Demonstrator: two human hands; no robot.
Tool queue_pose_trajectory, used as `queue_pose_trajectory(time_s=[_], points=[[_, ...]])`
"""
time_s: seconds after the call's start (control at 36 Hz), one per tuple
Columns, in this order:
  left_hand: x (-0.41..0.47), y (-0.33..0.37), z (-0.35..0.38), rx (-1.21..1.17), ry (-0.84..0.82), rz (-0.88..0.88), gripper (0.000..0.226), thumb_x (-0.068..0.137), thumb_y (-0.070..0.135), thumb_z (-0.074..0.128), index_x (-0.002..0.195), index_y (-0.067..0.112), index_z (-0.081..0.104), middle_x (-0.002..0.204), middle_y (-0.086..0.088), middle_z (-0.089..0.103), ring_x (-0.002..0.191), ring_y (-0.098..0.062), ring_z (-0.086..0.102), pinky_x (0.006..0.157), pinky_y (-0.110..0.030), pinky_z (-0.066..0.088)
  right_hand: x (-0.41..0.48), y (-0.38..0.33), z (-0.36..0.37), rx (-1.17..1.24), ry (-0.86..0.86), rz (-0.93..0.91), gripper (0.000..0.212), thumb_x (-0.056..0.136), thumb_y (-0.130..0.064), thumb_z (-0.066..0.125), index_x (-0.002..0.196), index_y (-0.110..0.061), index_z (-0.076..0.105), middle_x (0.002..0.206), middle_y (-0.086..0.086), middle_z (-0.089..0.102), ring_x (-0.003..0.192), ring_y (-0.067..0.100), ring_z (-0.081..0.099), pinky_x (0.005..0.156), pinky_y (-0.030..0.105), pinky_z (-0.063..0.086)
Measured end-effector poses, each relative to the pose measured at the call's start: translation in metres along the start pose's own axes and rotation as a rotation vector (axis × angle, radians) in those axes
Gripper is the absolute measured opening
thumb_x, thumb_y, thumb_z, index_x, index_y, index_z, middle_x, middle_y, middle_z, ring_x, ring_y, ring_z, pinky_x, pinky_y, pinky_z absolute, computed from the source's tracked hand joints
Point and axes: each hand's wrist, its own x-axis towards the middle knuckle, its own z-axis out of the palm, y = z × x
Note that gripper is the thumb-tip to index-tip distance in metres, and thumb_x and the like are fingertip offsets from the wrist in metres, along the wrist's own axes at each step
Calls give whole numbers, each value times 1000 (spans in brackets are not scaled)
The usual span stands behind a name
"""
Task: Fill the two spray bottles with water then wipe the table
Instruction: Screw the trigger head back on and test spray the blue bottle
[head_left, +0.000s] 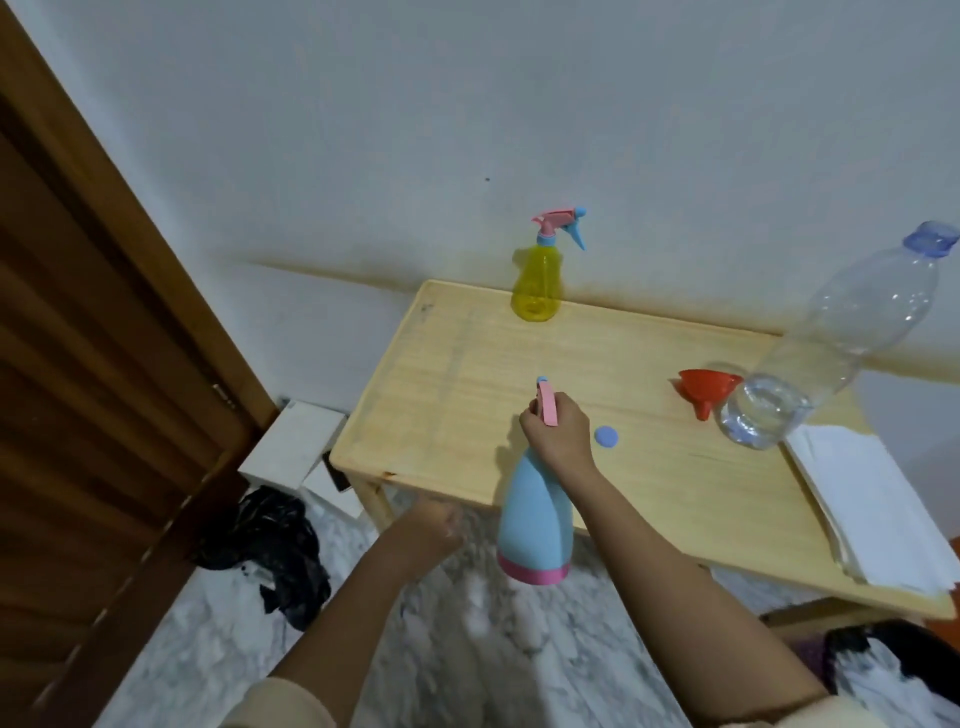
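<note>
The right hand (558, 434) gripped the blue spray bottle (535, 525) by its neck above the worktop (467, 364) edge. At nine o'clock, the left hand (434, 525) was too blurred to tell its state.

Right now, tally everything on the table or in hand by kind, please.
spray bottles: 2, the yellow spray bottle and the blue spray bottle
clear water bottle: 1
red funnel: 1
blue cap: 1
folded white cloth: 1
Total: 6

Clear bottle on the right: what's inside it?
Water fills only the lowest part of the clear bottle; above that it looks empty. Bluish patches seen through the water cannot be made out.
</note>
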Motion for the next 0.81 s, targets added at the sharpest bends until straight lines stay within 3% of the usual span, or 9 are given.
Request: queue_pose_trajectory(time_s=[0.08, 0.17, 0.25, 0.42, 0.53, 0.58, 0.67, 0.72, 0.81], points=[[5, -20, 5, 84, -76, -34, 28, 93, 21, 53, 114, 3, 54, 120, -16, 54, 108, -27, 54, 82, -31, 46, -5, 1, 15, -6, -39, 66, 16, 78, -3, 49, 68, -10, 39, 66, -1, 42, 62, 16, 38, 55, 27, 30], [8, -29, 3, 100, -80, -24, 30, 92, 18, 55, 116, 0, 54, 112, -13, 55, 94, -25, 59, 73, -29, 44, -9, -1, 29, -25, -53, 86, 26, 78, -2, 49, 61, -13, 33, 63, -1, 38, 57, 14, 34, 51, 26, 26], [12, -33, -1, 130, -85, -18, 31, 94, 20, 53, 115, -1, 54, 105, -12, 56, 90, -21, 56, 75, -29, 43, -8, -6, 41, -73, -68, 89, 33, 76, 1, 46, 56, -15, 24, 56, 0, 28, 53, 14, 24, 49, 26, 19], [23, -32, -12, 223, -66, 14, 35, 95, 19, 51, 125, 1, 48, 124, -18, 54, 113, -29, 54, 89, -35, 44, -1, -17, 56, -88, -86, 122, 28, 77, -2, 45, 60, -13, 25, 58, 2, 26, 53, 15, 22, 46, 24, 17], [29, -31, -18, 245, -80, 35, 18, 94, 15, 50, 108, 3, 53, 98, -12, 52, 95, -21, 50, 80, -35, 41, -2, -21, 62, 55, -83, 174, 16, 62, -15, 43, 64, -2, 35, 63, 3, 34, 59, 19, 25, 48, 25, 22], [31, -32, -19, 234, -75, 39, 5, 93, 13, 49, 93, 9, 46, 78, -1, 40, 87, -17, 43, 72, -33, 37, -2, -22, 64, 78, -73, 174, 15, 69, -8, 46, 62, -3, 35, 63, 2, 34, 59, 19, 25, 45, 22, 22], [34, -35, -21, 225, -80, 46, 7, 92, 11, 50, 92, 10, 43, 73, 4, 33, 86, -17, 42, 70, -28, 33, 1, -23, 65, 38, -57, 183, 23, 74, 0, 45, 59, -11, 32, 62, 3, 33, 56, 16, 22, 44, 21, 20], [34, -36, -22, 224, -85, 51, 7, 91, 10, 50, 98, 9, 49, 80, 1, 40, 87, -17, 43, 71, -26, 33, 1, -25, 67, 8, -89, 245, 8, 75, -2, 44, 71, -4, 51, 70, 4, 42, 57, 16, 26, 49, 24, 22], [36, -41, -23, 203, -76, 60, 11, 90, 8, 50, 100, 10, 51, 95, -5, 49, 88, -18, 48, 75, -29, 40, 1, -23, 70, 65, -113, 288, 32, 75, -3, 44, 102, -1, 61, 77, 8, 46, 63, 19, 33, 53, 25, 25]])
